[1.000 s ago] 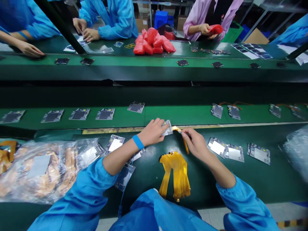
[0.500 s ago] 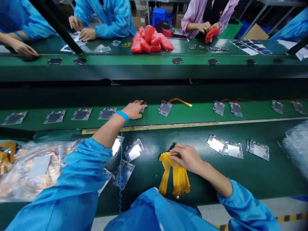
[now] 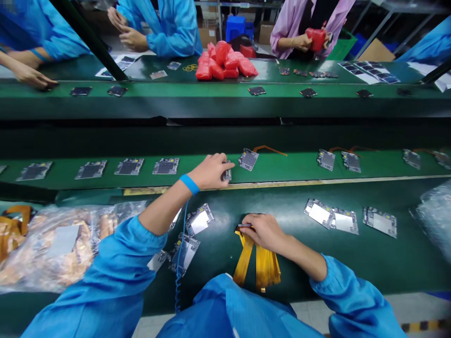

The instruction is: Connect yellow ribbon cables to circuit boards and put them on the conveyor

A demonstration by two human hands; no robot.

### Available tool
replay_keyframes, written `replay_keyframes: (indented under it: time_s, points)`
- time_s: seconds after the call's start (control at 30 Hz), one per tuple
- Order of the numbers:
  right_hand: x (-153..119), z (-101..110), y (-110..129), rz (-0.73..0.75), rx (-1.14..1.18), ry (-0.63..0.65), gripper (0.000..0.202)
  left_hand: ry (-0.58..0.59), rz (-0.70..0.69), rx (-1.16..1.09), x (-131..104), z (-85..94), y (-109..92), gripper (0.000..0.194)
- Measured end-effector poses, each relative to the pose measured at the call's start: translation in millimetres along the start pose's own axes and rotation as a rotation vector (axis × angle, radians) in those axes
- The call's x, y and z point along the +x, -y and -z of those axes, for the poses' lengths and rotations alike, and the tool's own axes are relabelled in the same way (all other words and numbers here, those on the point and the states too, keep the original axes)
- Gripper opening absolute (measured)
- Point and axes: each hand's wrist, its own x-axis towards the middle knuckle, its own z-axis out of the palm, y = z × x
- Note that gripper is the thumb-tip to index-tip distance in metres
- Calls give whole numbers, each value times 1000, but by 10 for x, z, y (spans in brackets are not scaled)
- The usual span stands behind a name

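Note:
My left hand (image 3: 213,171), with a blue band round its wrist, is closed on the edge of a circuit board (image 3: 227,173) at the near green belt; fingers hide most of that board. My right hand (image 3: 264,231) is closed at the top of a fanned stack of yellow flex cables (image 3: 267,270) on the bench. Between its thumb and fingers shows a small greyish end, seemingly of one cable. Left of the stack, loose circuit boards (image 3: 200,219) lie face up, some partly behind my left sleeve. Farther right lie several more boards (image 3: 319,212).
Boards sit spaced along the near belt (image 3: 197,162), those to the right with orange flex cables. A plastic bag of copper-coloured parts (image 3: 52,249) lies at left, bubble wrap (image 3: 435,211) at right. A coiled blue cord (image 3: 178,281) hangs from my wristband. Co-workers sit beyond red bags (image 3: 225,61).
My left hand has moved right and closed on the board at the belt. Boards on the near belt have shifted right. My right hand has drawn the greyish end up slightly from the stack.

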Motion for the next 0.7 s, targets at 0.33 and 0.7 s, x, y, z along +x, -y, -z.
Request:
replay_keyframes:
  time_s: [0.33,0.7]
  points:
    - [-56,34,-233,13,390,-155,18,54,-88,-60,-287,-323,-759,57]
    - [261,260,-605,20,511,-258,37,49,-223,-86,-314,-423,-691,35]
